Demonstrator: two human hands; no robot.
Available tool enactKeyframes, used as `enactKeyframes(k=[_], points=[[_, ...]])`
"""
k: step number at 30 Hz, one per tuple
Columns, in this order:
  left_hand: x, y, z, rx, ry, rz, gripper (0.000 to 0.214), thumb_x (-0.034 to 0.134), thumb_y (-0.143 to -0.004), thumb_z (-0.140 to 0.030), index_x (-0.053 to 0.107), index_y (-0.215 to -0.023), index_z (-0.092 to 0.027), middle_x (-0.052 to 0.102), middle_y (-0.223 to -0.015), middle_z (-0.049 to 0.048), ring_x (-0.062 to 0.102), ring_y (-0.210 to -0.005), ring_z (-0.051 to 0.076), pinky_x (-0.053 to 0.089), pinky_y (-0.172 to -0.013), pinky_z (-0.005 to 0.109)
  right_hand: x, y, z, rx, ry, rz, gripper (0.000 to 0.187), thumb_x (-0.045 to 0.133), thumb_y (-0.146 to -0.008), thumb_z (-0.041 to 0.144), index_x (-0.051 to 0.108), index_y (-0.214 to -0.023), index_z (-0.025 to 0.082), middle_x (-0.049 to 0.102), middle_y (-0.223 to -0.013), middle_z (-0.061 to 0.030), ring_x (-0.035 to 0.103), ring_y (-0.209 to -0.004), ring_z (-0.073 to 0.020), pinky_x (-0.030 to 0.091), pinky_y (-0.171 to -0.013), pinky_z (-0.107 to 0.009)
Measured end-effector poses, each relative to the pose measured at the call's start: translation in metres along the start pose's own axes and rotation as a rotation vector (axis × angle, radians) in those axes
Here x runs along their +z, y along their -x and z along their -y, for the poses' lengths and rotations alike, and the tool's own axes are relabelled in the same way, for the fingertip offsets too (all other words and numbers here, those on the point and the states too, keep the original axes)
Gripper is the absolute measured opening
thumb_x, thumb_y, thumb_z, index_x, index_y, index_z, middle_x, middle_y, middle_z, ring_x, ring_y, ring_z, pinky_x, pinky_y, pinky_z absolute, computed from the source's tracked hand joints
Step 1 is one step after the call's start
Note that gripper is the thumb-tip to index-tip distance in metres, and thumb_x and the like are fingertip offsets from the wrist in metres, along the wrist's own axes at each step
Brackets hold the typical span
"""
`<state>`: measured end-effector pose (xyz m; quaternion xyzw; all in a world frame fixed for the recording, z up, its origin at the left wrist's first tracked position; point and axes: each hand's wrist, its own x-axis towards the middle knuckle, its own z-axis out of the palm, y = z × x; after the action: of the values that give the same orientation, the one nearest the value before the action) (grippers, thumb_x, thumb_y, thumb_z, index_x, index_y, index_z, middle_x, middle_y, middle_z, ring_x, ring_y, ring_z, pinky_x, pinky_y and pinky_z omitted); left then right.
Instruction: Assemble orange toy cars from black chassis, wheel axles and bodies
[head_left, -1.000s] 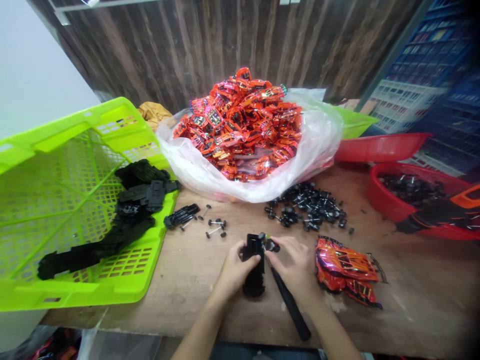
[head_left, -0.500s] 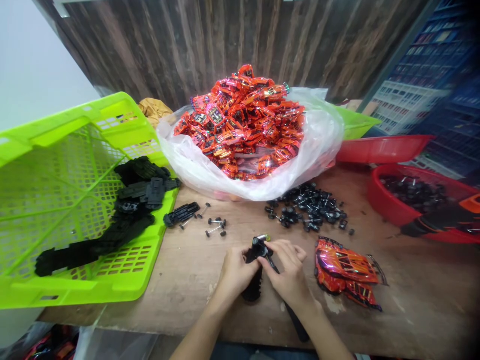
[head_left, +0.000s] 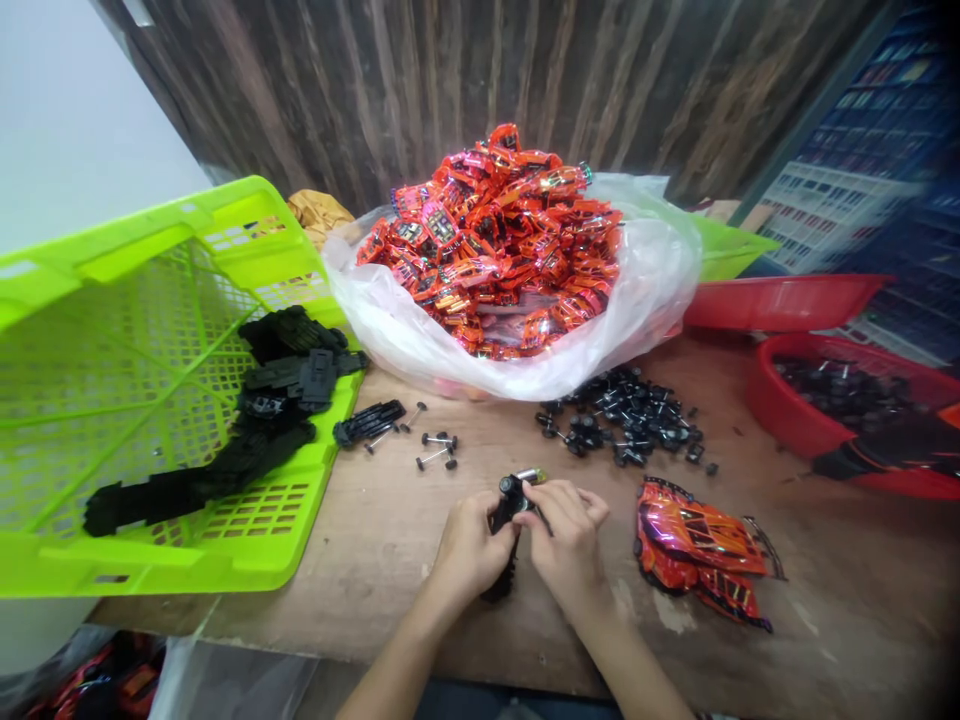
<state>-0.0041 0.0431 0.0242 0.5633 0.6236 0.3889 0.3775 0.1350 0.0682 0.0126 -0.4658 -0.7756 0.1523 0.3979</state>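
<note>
My left hand (head_left: pixel 474 540) is closed around a long black toy car chassis (head_left: pixel 501 580), which stands tilted above the table. At its far end is a round black wheel (head_left: pixel 510 484). My right hand (head_left: pixel 564 530) is closed too, its fingertips pressed to the chassis near that wheel. A silver head with a yellow-green end (head_left: pixel 534 475) pokes out past the right fingers; it looks like a small hammer, whose handle is hidden behind the hand and forearm. Right of my hands lie orange-red shiny toy car bodies (head_left: pixel 697 540).
A white plastic bag (head_left: pixel 517 378) heaped with orange-red car bodies stands behind. Loose wheel axles (head_left: pixel 630 420) lie before it, others (head_left: pixel 436 450) further left. The tipped green crate (head_left: pixel 300 540) holds black chassis. A power screwdriver (head_left: pixel 885 450) rests by a red basin (head_left: pixel 795 400).
The hammer's black handle, seen below my right hand before, is now hidden. My right hand has turned slightly at the chassis. The whole view has shifted a little.
</note>
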Motion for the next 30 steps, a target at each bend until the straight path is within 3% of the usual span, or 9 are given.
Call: enactKeyframes(k=[2, 5, 9, 12, 16, 20, 24, 27, 30], points=[[-0.009, 0.001, 0.0, 0.005, 0.064, 0.025, 0.018, 0.059, -0.076, -0.03, 0.064, -0.068, -0.014, 0.057, -0.063, 0.0017, 0.049, -0.06, 0.015, 0.033, -0.054, 0.022, 0.004, -0.006, 0.002, 0.077, -0.173, 0.053, 0.026, 0.052, -0.08, 0.014, 0.06, -0.104, 0.021, 0.065, -0.105, -0.0084, 0.057, -0.103, -0.0232, 0.036, -0.092, -0.041], [-0.024, 0.007, 0.0, -0.016, 0.178, 0.095, 0.022, 0.061, -0.077, -0.034, 0.064, -0.07, -0.012, 0.055, -0.063, 0.0006, 0.046, -0.06, 0.013, 0.033, -0.053, 0.021, 0.01, -0.017, 0.003, 0.157, -0.437, 0.26, 0.043, 0.051, -0.074, 0.012, 0.054, -0.116, 0.021, 0.06, -0.116, -0.0087, 0.056, -0.107, -0.0216, 0.044, -0.09, -0.036], [-0.037, 0.017, 0.006, -0.046, 0.243, 0.08, 0.03, 0.064, -0.075, -0.038, 0.06, -0.063, -0.012, 0.048, -0.059, -0.0011, 0.042, -0.057, 0.011, 0.03, -0.052, 0.02, 0.018, -0.03, 0.01, 0.146, -0.494, 0.528, 0.038, 0.053, -0.065, 0.008, 0.059, -0.1, 0.021, 0.065, -0.099, -0.0044, 0.059, -0.093, -0.0205, 0.046, -0.086, -0.034], [-0.045, 0.022, 0.015, -0.075, 0.268, 0.011, 0.032, 0.066, -0.073, -0.041, 0.058, -0.061, -0.012, 0.047, -0.057, -0.0019, 0.04, -0.055, 0.009, 0.028, -0.05, 0.019, 0.027, -0.035, 0.022, 0.105, -0.463, 0.525, 0.035, 0.054, -0.065, 0.007, 0.06, -0.097, 0.021, 0.065, -0.095, -0.0037, 0.059, -0.09, -0.0202, 0.046, -0.083, -0.034], [-0.06, 0.024, 0.024, -0.152, 0.378, -0.07, 0.028, 0.073, -0.064, -0.036, 0.06, -0.06, -0.011, 0.051, -0.057, -0.0012, 0.044, -0.056, 0.01, 0.032, -0.051, 0.019, 0.043, -0.037, 0.037, 0.1, -0.532, 0.475, 0.042, 0.054, -0.068, 0.009, 0.06, -0.107, 0.023, 0.064, -0.106, -0.0043, 0.058, -0.102, -0.0208, 0.044, -0.093, -0.036], [-0.068, 0.026, 0.025, -0.263, 0.535, -0.105, 0.021, 0.075, -0.057, -0.026, 0.067, -0.068, -0.01, 0.059, -0.061, 0.0003, 0.051, -0.057, 0.012, 0.039, -0.055, 0.021, 0.051, -0.04, 0.042, 0.127, -0.752, 0.575, 0.047, 0.055, -0.073, 0.015, 0.058, -0.12, 0.024, 0.06, -0.121, -0.0052, 0.054, -0.115, -0.0207, 0.038, -0.102, -0.039], [-0.063, 0.029, 0.024, -0.197, 0.483, -0.167, 0.015, 0.073, -0.061, -0.022, 0.07, -0.072, -0.011, 0.066, -0.067, 0.0016, 0.057, -0.065, 0.015, 0.043, -0.061, 0.022, 0.05, -0.039, 0.038, 0.135, -0.719, 0.524, 0.049, 0.054, -0.071, 0.01, 0.06, -0.117, 0.025, 0.061, -0.12, -0.0048, 0.053, -0.116, -0.0213, 0.037, -0.103, -0.041], [-0.064, 0.03, 0.027, -0.208, 0.497, -0.198, 0.02, 0.075, -0.059, -0.022, 0.071, -0.076, -0.012, 0.069, -0.073, 0.0032, 0.061, -0.069, 0.017, 0.045, -0.064, 0.023, 0.052, -0.043, 0.032, 0.14, -0.699, 0.57, 0.043, 0.056, -0.074, 0.014, 0.058, -0.116, 0.024, 0.064, -0.112, -0.005, 0.06, -0.103, -0.0195, 0.047, -0.091, -0.036], [-0.074, 0.028, 0.035, -0.319, 0.546, -0.363, 0.029, 0.077, -0.055, -0.023, 0.07, -0.08, -0.011, 0.07, -0.072, 0.0036, 0.062, -0.065, 0.017, 0.048, -0.061, 0.025, 0.062, -0.053, 0.026, 0.134, -0.58, 0.546, 0.027, 0.053, -0.081, 0.022, 0.056, -0.108, 0.021, 0.064, -0.094, -0.0036, 0.062, -0.077, -0.0148, 0.05, -0.073, -0.029]])
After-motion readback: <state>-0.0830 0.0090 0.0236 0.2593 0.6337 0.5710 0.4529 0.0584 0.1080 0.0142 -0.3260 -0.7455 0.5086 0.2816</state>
